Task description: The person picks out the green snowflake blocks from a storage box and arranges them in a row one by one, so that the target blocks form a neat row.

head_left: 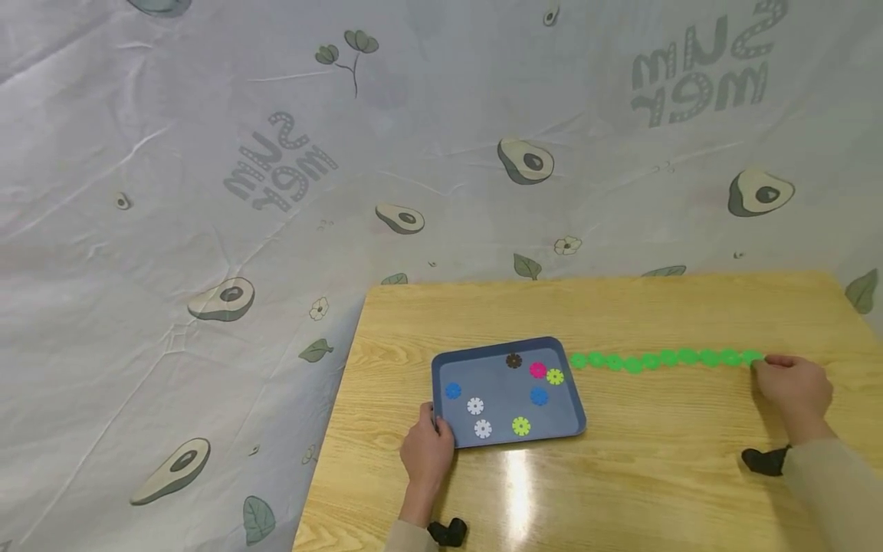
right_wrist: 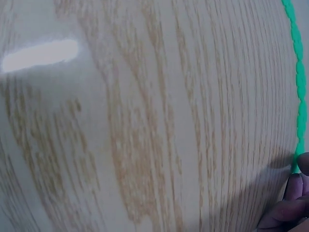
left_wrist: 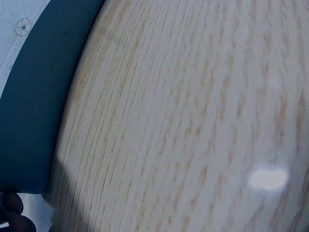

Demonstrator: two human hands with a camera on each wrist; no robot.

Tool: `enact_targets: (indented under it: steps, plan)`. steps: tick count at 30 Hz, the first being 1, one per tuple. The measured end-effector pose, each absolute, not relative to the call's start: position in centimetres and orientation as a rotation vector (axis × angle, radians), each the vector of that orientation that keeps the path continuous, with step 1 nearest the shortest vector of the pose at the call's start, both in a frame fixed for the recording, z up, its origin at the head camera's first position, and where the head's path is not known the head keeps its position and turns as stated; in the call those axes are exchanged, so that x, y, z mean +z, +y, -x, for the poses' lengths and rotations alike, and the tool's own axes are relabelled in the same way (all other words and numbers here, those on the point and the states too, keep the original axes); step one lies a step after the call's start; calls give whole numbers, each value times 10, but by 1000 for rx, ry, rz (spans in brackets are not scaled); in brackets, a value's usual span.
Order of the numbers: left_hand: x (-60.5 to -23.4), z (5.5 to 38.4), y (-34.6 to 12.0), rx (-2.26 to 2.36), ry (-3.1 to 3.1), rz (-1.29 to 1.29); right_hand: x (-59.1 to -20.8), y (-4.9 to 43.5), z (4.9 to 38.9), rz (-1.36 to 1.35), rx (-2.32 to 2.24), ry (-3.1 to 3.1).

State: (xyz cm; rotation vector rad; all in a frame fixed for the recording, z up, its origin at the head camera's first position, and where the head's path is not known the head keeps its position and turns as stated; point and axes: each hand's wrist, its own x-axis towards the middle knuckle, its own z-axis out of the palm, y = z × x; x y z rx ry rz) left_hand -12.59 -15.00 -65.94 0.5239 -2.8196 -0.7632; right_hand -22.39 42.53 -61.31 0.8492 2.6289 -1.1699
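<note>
A blue-grey tray (head_left: 497, 391) lies on the wooden table, and my left hand (head_left: 426, 448) grips its near left corner. Inside it are several loose notched plastic discs: a brown disc (head_left: 513, 360), a pink disc (head_left: 538, 370), two blue, two white and two yellow-green. Right of the tray stretches a row of linked green discs (head_left: 651, 361). My right hand (head_left: 793, 387) pinches the right end of this green chain. In the right wrist view the chain (right_wrist: 300, 82) runs up the right edge to my fingertips. The left wrist view has the tray's side (left_wrist: 38, 96) at the left.
The wooden table (head_left: 621, 475) has its left edge close to my left arm. Behind it hangs a pale cloth (head_left: 441, 115) printed with avocados and leaves. A black strap piece (head_left: 764, 461) shows at my right wrist, another (head_left: 448, 532) at my left.
</note>
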Motion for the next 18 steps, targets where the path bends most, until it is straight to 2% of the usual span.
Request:
enact_targets:
  steps: [7, 12, 18]
  plan:
    - [-661, 127, -163, -944, -2849, -510, -628, 432, 222, -847, -1209, 2641]
    - [-653, 131, -194, -1162, -2866, -458, -630, 435, 215, -849, -1220, 2658]
    - [-629, 148, -236, -919, -2967, -330, -617, 426, 207, -644, -1031, 2781]
